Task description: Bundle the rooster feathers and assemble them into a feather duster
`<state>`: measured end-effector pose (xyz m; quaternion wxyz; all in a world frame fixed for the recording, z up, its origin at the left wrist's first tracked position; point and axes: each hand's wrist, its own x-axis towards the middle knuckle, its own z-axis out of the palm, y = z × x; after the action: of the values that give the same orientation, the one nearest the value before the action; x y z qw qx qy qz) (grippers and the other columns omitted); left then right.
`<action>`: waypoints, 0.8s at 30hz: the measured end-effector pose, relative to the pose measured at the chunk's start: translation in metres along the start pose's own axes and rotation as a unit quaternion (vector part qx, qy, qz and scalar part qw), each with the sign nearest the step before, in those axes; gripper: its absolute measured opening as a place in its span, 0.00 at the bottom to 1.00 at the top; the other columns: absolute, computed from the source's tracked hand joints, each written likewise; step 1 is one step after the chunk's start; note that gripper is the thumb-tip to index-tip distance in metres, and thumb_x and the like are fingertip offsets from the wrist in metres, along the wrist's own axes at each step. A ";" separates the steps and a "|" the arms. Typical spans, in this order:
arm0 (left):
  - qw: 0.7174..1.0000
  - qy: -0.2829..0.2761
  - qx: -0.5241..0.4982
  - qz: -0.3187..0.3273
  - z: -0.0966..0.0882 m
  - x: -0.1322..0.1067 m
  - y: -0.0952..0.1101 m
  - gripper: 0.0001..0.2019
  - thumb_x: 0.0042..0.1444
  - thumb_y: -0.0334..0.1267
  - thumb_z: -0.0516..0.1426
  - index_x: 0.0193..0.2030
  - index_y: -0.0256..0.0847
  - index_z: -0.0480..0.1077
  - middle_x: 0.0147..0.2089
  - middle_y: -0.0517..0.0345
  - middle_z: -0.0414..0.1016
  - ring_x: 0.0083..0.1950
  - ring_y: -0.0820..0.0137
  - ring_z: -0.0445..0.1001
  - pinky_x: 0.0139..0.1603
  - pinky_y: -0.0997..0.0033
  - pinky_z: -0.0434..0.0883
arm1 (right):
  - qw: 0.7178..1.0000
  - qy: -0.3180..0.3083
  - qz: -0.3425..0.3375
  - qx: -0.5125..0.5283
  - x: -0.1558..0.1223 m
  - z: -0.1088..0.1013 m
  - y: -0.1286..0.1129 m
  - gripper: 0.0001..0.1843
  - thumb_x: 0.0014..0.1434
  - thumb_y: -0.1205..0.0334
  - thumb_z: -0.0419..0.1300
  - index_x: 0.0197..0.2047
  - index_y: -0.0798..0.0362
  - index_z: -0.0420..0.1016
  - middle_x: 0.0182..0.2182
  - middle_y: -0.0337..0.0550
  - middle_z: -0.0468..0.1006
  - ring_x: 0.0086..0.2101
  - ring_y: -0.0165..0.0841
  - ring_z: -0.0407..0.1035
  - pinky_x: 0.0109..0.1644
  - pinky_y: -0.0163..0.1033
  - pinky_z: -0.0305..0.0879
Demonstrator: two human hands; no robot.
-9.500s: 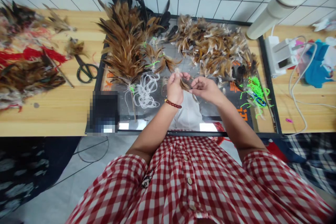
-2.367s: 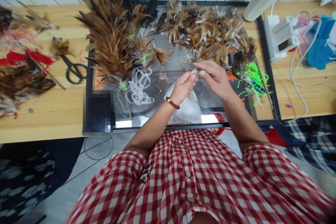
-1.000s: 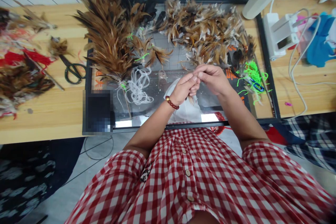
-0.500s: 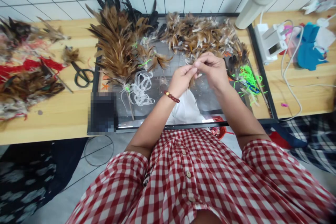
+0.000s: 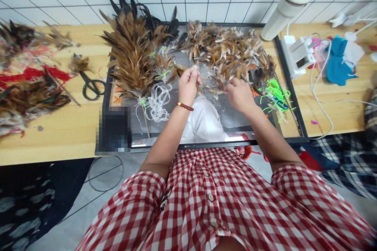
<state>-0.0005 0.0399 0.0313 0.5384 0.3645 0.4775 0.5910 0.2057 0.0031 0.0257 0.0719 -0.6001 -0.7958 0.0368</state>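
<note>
My left hand (image 5: 188, 86) is closed in a pinch on small brown feathers, their pale ends showing above the thumb and fingertip. To its right, my right hand (image 5: 240, 95) reaches down at the front edge of a loose pile of brown feathers (image 5: 226, 47). Its fingers are bent together among stray feathers; what is between them is hidden. A large bundle of brown and black feathers (image 5: 132, 51), tied onto a stick, lies left of my hands. White ribbon (image 5: 159, 102) is heaped beside the bundle's lower end.
The black-framed board (image 5: 176, 147) lies on a wooden table. Bright green strings (image 5: 275, 90) sit at its right side, with a white bottle (image 5: 284, 13) behind. A power strip (image 5: 294, 57) with a cable is further right. Scissors (image 5: 92, 88) and more feathers (image 5: 32, 96) lie left.
My hands, together before, have parted. The left moved slightly left and up with the feathers; the right lowered to the pile's front edge. The view has shifted slightly.
</note>
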 end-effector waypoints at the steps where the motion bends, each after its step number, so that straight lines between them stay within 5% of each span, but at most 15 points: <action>1: 1.000 -0.020 0.022 0.007 0.000 -0.004 -0.006 0.16 0.69 0.35 0.58 0.27 0.42 0.69 0.22 0.67 0.67 0.26 0.76 0.67 0.36 0.71 0.67 | 1.000 0.004 -0.008 0.000 -0.001 -0.005 0.001 0.17 0.67 0.64 0.52 0.46 0.56 0.83 0.48 0.58 0.82 0.45 0.47 0.73 0.46 0.47 0.63; 6: 0.982 -0.132 0.129 0.037 0.006 -0.022 -0.020 0.11 0.61 0.31 0.63 0.26 0.40 0.74 0.33 0.59 0.81 0.41 0.69 0.77 0.49 0.71 0.68 | 0.990 0.044 -0.085 0.100 0.001 -0.025 0.002 0.14 0.67 0.63 0.54 0.43 0.52 0.82 0.39 0.50 0.84 0.39 0.40 0.74 0.44 0.43 0.64; 9: 0.970 -0.181 0.163 0.006 0.011 -0.028 -0.019 0.12 0.61 0.27 0.61 0.26 0.39 0.75 0.28 0.61 0.77 0.34 0.72 0.73 0.44 0.73 0.66 | 0.968 0.075 -0.086 0.226 0.007 -0.024 -0.001 0.10 0.66 0.59 0.58 0.42 0.50 0.81 0.38 0.47 0.84 0.40 0.40 0.76 0.47 0.44 0.68; 13: 0.982 -0.142 0.121 -0.017 0.010 -0.031 -0.021 0.14 0.65 0.31 0.59 0.26 0.39 0.75 0.26 0.62 0.76 0.30 0.74 0.69 0.40 0.74 0.65 | 0.889 0.118 -0.004 0.443 0.013 -0.013 0.000 0.17 0.60 0.46 0.67 0.47 0.47 0.79 0.35 0.41 0.81 0.35 0.35 0.74 0.43 0.41 0.70; 17: 0.987 -0.127 0.096 0.011 0.005 -0.029 -0.025 0.13 0.65 0.35 0.60 0.27 0.40 0.74 0.28 0.61 0.77 0.31 0.73 0.70 0.41 0.72 0.68 | 0.823 0.075 0.040 0.561 0.016 0.003 -0.001 0.29 0.51 0.37 0.73 0.45 0.50 0.79 0.33 0.39 0.79 0.32 0.31 0.70 0.40 0.39 0.69; 21: 0.986 -0.137 0.095 0.026 0.004 -0.026 -0.028 0.14 0.65 0.41 0.61 0.27 0.42 0.74 0.29 0.60 0.77 0.34 0.71 0.72 0.44 0.71 0.70 | 0.829 0.062 0.063 0.553 0.017 0.010 -0.006 0.28 0.51 0.34 0.72 0.34 0.52 0.79 0.27 0.37 0.75 0.29 0.29 0.65 0.37 0.38 0.64; 24: 0.989 -0.134 0.060 0.008 0.005 -0.025 -0.032 0.15 0.64 0.43 0.62 0.27 0.41 0.74 0.30 0.59 0.78 0.36 0.71 0.74 0.46 0.71 0.71 | 0.847 0.067 0.015 0.526 0.015 -0.004 -0.003 0.24 0.54 0.37 0.71 0.29 0.51 0.78 0.26 0.38 0.74 0.29 0.30 0.64 0.37 0.39 0.63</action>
<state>0.0174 0.0147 0.0037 0.5698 0.4758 0.4323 0.5119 0.1998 0.0162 0.0307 0.4293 -0.4854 -0.6410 0.4113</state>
